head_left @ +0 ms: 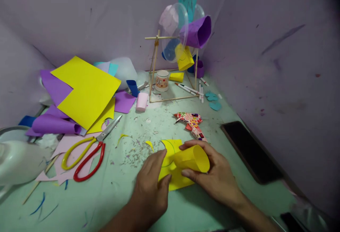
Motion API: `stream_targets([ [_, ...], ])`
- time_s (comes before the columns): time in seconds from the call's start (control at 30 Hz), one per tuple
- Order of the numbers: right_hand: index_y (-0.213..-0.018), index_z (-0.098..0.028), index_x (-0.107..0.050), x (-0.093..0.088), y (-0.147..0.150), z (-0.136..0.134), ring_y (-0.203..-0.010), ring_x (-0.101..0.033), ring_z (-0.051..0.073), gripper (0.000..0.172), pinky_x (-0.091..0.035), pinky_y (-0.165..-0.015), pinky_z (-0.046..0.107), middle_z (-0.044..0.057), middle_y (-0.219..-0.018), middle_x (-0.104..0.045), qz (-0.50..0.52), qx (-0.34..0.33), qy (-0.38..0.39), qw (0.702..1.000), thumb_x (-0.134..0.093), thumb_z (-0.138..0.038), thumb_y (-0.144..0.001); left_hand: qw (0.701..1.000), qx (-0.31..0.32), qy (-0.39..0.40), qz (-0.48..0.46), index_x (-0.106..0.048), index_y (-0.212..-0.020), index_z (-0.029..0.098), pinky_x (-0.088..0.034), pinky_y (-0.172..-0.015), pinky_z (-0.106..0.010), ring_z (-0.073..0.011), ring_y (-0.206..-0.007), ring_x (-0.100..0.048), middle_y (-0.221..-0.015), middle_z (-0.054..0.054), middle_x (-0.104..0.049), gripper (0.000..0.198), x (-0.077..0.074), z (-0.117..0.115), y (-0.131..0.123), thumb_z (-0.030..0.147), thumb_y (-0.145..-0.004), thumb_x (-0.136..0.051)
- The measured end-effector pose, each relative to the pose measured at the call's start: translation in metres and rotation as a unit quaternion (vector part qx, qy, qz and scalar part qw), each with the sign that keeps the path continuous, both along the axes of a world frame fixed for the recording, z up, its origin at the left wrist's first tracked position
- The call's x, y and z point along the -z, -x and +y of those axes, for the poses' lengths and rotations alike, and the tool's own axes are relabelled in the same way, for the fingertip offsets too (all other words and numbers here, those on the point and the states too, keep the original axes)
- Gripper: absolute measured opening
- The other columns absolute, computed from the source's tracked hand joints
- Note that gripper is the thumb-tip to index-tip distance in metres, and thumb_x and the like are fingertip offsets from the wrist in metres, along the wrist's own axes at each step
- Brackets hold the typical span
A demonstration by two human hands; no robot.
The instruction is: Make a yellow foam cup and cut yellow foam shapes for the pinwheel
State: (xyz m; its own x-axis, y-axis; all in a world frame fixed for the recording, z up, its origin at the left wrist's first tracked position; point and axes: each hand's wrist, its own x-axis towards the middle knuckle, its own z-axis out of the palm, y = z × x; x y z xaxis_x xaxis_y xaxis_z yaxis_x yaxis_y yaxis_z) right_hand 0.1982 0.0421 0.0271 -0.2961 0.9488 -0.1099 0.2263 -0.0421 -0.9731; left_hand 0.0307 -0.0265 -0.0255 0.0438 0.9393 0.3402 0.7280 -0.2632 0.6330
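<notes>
Grasping the yellow tube (183, 158) between thumb and fingers, my right hand (219, 175) is holding it tilted over the yellow sheet (180, 182), though I cannot tell whether the two are touching. My left hand (151, 182) is resting half-curled at the sheet's left edge, any pinch there unclear to me. Beyond them I am noting a glue gun (190, 120), with scissors (101, 137) lying left and a phone (247, 150) lying right.

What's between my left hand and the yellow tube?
Between your left hand and the tube, the head view shows yellow paper with a curved line drawn on it.
</notes>
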Motion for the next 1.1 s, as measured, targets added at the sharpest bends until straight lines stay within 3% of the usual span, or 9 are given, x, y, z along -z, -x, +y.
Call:
stream_targets([
  [0.1,-0.104,-0.023,-0.060,0.005,-0.004,0.009,-0.088,-0.062,0.023,0.049,-0.049,-0.081,0.039,0.004,-0.097,-0.068,0.019,0.005,0.023,1.000,-0.076,-0.021,-0.057,0.990,0.045,-0.055,0.123,-0.047,-0.122,0.010,-0.049,-0.092,-0.050,-0.0310,-0.115,-0.053,-0.122,-0.020,-0.058,0.043,0.002,0.000,-0.001,0.009,-0.079,-0.049],
  [0.23,-0.112,-0.026,-0.058,0.021,-0.009,0.015,-0.089,-0.063,0.020,0.050,-0.051,-0.080,0.032,0.004,-0.103,-0.068,0.214,0.013,0.107,0.971,-0.076,-0.032,-0.066,0.978,0.064,-0.104,0.167,-0.055,-0.109,0.007,-0.050,-0.088,-0.049,-0.0317,-0.113,-0.052,-0.116,-0.021,-0.061,0.030,-0.003,0.003,-0.004,0.010,-0.079,-0.049],
  [0.4,-0.110,-0.027,-0.061,0.030,-0.008,0.013,-0.091,-0.065,0.017,0.042,-0.051,-0.080,0.026,0.003,-0.104,-0.070,0.378,-0.014,0.173,0.910,-0.075,-0.032,-0.071,0.983,0.053,-0.145,0.097,-0.060,-0.095,0.010,-0.047,-0.086,-0.041,-0.0249,-0.100,-0.056,-0.099,-0.014,-0.065,0.021,-0.014,0.004,-0.002,0.004,-0.077,-0.051],
  [0.57,-0.105,-0.025,-0.065,0.023,-0.002,0.011,-0.091,-0.067,0.015,0.036,-0.051,-0.080,0.022,0.003,-0.102,-0.072,0.424,-0.018,0.208,0.881,-0.075,-0.030,-0.071,0.989,0.014,-0.145,0.018,-0.059,-0.086,0.014,-0.044,-0.074,-0.033,-0.0168,-0.080,-0.056,-0.081,-0.006,-0.064,0.017,-0.023,0.005,0.001,0.001,-0.078,-0.051],
  [0.67,-0.101,-0.023,-0.067,0.021,-0.002,0.013,-0.088,-0.069,0.015,0.033,-0.053,-0.079,0.022,0.004,-0.099,-0.074,0.438,-0.013,0.238,0.867,-0.075,-0.033,-0.072,0.996,0.006,-0.081,-0.019,-0.052,-0.072,0.017,-0.040,-0.062,-0.028,-0.0128,-0.065,-0.051,-0.066,-0.001,-0.055,0.017,-0.028,0.003,0.003,0.007,-0.084,-0.045],
  [0.77,-0.099,-0.020,-0.067,0.021,-0.004,0.016,-0.087,-0.069,0.016,0.034,-0.053,-0.080,0.024,0.005,-0.098,-0.074,0.443,-0.004,0.273,0.854,-0.075,-0.037,-0.071,0.999,0.004,-0.025,-0.029,-0.043,-0.065,0.019,-0.035,-0.052,-0.023,-0.0096,-0.053,-0.045,-0.057,0.003,-0.045,0.024,-0.032,0.000,0.005,0.011,-0.087,-0.040],
  [0.87,-0.097,-0.018,-0.068,0.022,-0.005,0.017,-0.088,-0.069,0.017,0.035,-0.054,-0.082,0.026,0.007,-0.098,-0.074,0.453,-0.001,0.305,0.838,-0.075,-0.039,-0.070,0.999,0.002,-0.045,-0.014,-0.036,-0.060,0.020,-0.030,-0.044,-0.020,-0.0068,-0.045,-0.040,-0.052,0.005,-0.040,0.028,-0.034,-0.001,0.004,0.010,-0.085,-0.040],
  [1.0,-0.097,-0.019,-0.068,0.024,-0.003,0.016,-0.087,-0.069,0.017,0.035,-0.053,-0.082,0.026,0.006,-0.092,-0.075,0.444,-0.017,0.306,0.842,-0.074,-0.041,-0.071,0.995,-0.030,-0.095,-0.010,-0.029,-0.053,0.020,-0.025,-0.039,-0.021,-0.0058,-0.038,-0.033,-0.045,0.007,-0.031,0.036,-0.036,0.002,0.003,0.007,-0.084,-0.042],
  [1.1,-0.099,-0.022,-0.066,0.025,-0.006,0.015,-0.087,-0.068,0.018,0.033,-0.053,-0.080,0.027,0.005,-0.096,-0.073,0.408,0.004,0.222,0.885,-0.074,-0.038,-0.072,0.991,-0.057,-0.119,-0.014,-0.045,-0.060,0.020,-0.037,-0.045,-0.019,-0.0078,-0.046,-0.046,-0.051,0.004,-0.047,0.027,-0.031,0.003,0.004,0.007,-0.084,-0.044],
])
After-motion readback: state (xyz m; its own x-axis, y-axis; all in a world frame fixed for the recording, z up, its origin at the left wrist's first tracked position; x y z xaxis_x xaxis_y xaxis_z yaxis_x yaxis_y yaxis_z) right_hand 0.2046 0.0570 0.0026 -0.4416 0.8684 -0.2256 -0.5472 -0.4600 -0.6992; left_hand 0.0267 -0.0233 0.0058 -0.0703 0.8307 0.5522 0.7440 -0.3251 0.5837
